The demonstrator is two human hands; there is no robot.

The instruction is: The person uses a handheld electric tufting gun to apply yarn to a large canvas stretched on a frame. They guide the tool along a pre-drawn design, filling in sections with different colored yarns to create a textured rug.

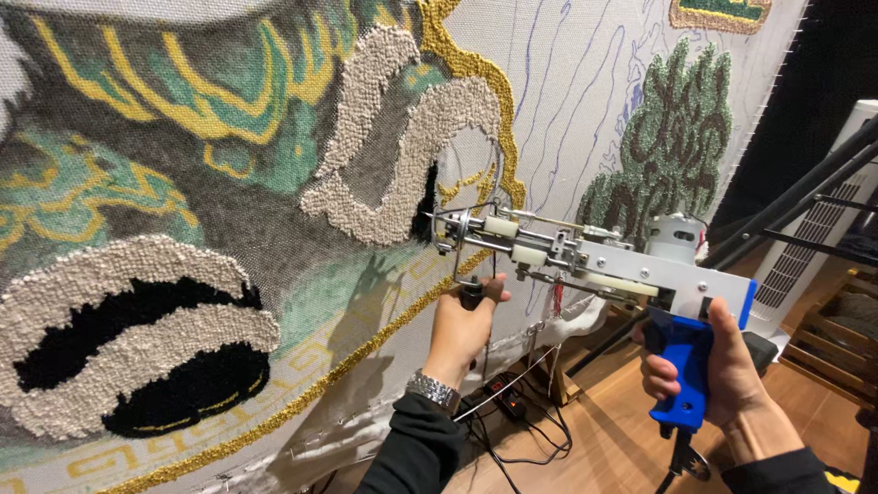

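Note:
A tufting gun (594,261) with a silver body and blue grip is pressed with its needle end against a large stretched cloth (567,82). My right hand (722,375) grips the blue handle at the lower right. My left hand (462,325) holds the gun's black front handle just below the needle. The needle meets a small black tufted patch (428,201) inside a beige looped shape (402,137). A watch sits on my left wrist.
The cloth carries green, yellow, grey, beige and black tufted areas, with blue outline marks on bare fabric at the upper right. Black frame bars (805,197) and a white appliance (823,229) stand to the right. Cables and a power strip (508,398) lie on the wooden floor.

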